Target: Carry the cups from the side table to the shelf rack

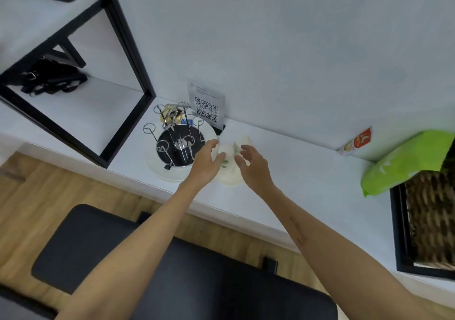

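Black chair seat (172, 270), 6 o'clock, nearest the lens. Black shelf rack (123, 36), 10 o'clock, with a dark bag (51, 78) on its lower board. Wire cup stand (177, 135) on a white plate (157, 169), centre. Left hand (206, 162), fingers spread, touching the white cups (226, 151) on the white side table (307, 179). Right hand (253, 167), fingers loosely curled and apart, just beside the cups. Green packet (406, 159), 3 o'clock.

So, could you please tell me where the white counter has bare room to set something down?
Bare: between the white cups and green bag. Crowded: around the wire cup rack and QR sign.
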